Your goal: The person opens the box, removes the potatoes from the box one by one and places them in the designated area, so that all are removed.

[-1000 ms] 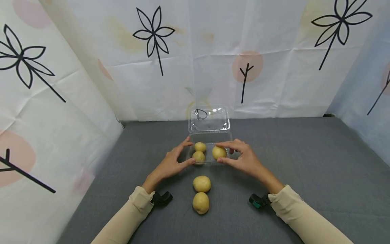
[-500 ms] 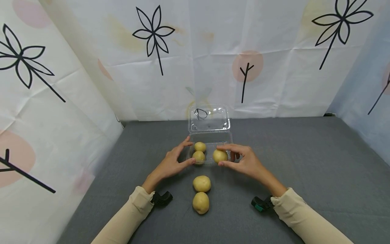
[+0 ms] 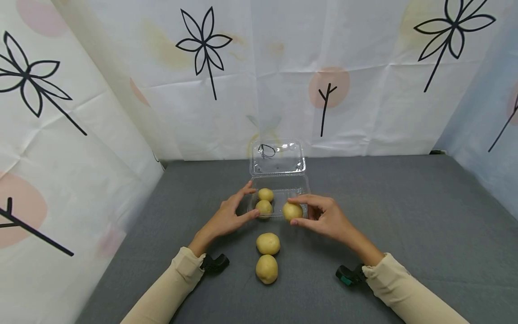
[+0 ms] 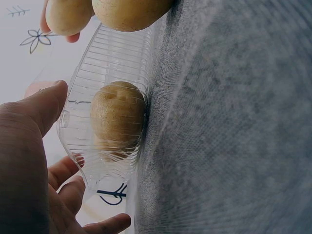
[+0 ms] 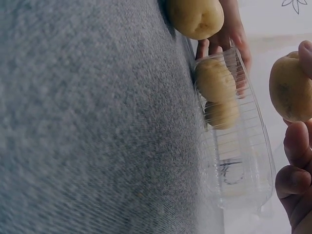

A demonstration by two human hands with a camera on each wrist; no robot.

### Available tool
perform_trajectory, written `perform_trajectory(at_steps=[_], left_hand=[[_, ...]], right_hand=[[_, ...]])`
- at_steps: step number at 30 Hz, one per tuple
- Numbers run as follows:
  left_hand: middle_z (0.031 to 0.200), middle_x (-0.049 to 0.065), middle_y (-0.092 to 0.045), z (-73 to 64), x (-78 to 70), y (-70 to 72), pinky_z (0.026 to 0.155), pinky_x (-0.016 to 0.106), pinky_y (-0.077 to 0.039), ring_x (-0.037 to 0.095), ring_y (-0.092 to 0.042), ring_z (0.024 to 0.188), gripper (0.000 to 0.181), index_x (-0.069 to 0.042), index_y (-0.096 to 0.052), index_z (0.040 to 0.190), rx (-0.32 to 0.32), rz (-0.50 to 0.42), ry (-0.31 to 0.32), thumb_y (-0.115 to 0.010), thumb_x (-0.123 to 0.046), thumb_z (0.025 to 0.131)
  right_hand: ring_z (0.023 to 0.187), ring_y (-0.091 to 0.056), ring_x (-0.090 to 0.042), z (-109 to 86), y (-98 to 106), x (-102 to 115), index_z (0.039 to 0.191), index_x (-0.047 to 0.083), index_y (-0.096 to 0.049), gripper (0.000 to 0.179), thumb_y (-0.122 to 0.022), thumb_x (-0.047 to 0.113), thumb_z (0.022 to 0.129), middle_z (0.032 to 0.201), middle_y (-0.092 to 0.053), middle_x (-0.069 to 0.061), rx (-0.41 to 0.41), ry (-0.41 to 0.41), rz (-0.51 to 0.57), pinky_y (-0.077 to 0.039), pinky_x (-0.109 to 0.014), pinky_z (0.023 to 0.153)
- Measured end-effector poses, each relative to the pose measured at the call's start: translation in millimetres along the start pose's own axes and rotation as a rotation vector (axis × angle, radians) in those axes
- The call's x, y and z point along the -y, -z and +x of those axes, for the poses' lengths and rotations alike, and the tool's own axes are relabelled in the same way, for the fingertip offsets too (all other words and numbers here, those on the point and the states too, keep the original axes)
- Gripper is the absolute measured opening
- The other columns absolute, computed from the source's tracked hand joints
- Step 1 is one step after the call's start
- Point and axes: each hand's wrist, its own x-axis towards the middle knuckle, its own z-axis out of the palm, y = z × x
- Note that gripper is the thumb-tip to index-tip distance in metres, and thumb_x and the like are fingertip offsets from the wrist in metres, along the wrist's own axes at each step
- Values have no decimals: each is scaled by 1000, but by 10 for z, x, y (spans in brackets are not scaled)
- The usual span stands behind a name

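Note:
My right hand [image 3: 323, 215] pinches a round yellow potato [image 3: 292, 211] between thumb and fingers, over the right front of a clear plastic clamshell container [image 3: 283, 183]. In the right wrist view, this potato [image 5: 288, 87] is raised above the container's rim. Two potatoes [image 3: 264, 208] sit inside along the left end. My left hand [image 3: 231, 217] grips that end, thumb at the front rim and fingers reaching round the side, as the left wrist view shows with the thumb [image 4: 51, 100] against the plastic. The hinged lid [image 3: 277, 158] stands raised at the back.
Two more potatoes, one [image 3: 268, 244] behind the other [image 3: 266, 269], lie in front of the container on the grey cloth-covered table [image 3: 388, 216]. A white patterned fabric backdrop [image 3: 283, 108] rises behind the table and along both sides.
The right hand has drawn slightly toward the person and to the right, the potato moving with it to the container's front rim. The left hand and the container have stayed put.

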Motion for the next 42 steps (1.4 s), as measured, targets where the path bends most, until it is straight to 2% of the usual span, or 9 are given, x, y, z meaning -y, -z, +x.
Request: perform_trajectory(at_steps=[19, 24, 32, 34, 42], left_hand=[[171, -15, -14, -7, 17, 6, 116, 75, -15, 32, -26, 156, 68, -26, -38, 157, 3, 2, 5, -64, -48, 98], [171, -15, -15, -3, 27, 1, 115, 75, -16, 31, -27, 155, 68, -26, -38, 157, 0, 6, 1, -64, -48, 98], [171, -14, -15, 3, 21, 5, 115, 75, -16, 32, -28, 155, 67, -26, -38, 157, 0, 7, -3, -64, -47, 98], [171, -13, -15, 2, 19, 4, 115, 75, -16, 33, -28, 155, 67, -26, -39, 157, -1, 6, -3, -65, -47, 98], [171, -13, -16, 6, 17, -2, 115, 75, -16, 32, -28, 155, 67, -26, -39, 156, -3, 2, -6, -65, -47, 98]], right_hand=[[51, -43, 2, -60, -30, 46, 122, 6, -73, 48, -87, 1, 76, 103, -74, -6, 55, -3, 38, -39, -15, 46], [51, -43, 1, -87, -48, 64, 122, 7, -73, 48, -87, 2, 76, 107, -74, -7, 64, -16, 48, -38, -15, 46], [50, -44, 1, -120, -91, 73, 121, 5, -73, 47, -87, 1, 76, 106, -74, -9, 79, 16, 84, -39, -14, 46], [49, -44, 1, -122, -104, 73, 121, 4, -73, 47, -87, 1, 76, 107, -74, -10, 88, 30, 93, -39, -13, 46], [51, -45, 2, -133, -116, 99, 121, 6, -74, 44, -86, 3, 79, 111, -76, -11, 164, -2, 142, -40, -15, 46]])
